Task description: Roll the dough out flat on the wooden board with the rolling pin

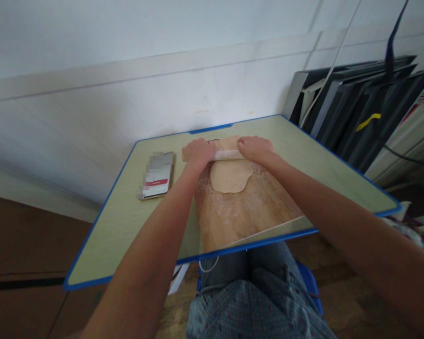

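Note:
A pale rolling pin (227, 155) lies crosswise over a flattened sheet of dough (231, 176). My left hand (199, 151) is closed around the pin's left end, and my right hand (256, 147) grips its right end. Part of the dough shows beyond the pin, between the two hands. Under the dough is a wooden board (247, 216), dusted with flour and reaching to the table's near edge. Both arms are stretched forward over the board.
The board rests on a light green table (120, 235) with a blue rim. A phone (157, 176) lies left of the board. Behind stands a white wall (162, 99). Dark flat panels (353, 103) lean at the right, with a hanging strap (390, 47) before them.

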The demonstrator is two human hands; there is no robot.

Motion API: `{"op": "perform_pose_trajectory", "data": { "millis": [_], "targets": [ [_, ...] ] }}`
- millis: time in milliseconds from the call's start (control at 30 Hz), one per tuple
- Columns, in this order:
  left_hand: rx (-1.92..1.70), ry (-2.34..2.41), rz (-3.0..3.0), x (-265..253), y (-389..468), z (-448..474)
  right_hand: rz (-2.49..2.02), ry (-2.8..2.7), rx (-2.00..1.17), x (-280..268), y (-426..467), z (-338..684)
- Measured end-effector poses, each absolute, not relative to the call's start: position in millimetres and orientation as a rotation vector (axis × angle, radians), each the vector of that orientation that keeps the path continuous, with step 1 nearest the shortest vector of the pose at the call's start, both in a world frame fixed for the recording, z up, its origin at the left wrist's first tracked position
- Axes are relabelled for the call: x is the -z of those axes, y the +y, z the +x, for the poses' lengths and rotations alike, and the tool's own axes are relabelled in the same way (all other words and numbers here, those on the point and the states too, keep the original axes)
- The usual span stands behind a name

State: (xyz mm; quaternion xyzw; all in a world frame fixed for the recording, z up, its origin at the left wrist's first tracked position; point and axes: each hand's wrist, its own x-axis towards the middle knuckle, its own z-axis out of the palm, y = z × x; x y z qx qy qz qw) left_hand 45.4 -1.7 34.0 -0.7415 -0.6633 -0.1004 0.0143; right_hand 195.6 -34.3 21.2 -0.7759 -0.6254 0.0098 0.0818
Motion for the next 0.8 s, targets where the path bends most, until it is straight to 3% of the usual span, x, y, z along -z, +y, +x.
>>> {"op": "perform_pose_trajectory", "data": {
  "millis": [800],
  "targets": [
    [0.34,-2.063,-2.302,-33.1,-0.6,45.2,-2.292,-1.882,-0.025,-23.4,-36.8,195.5]
  ]
}}
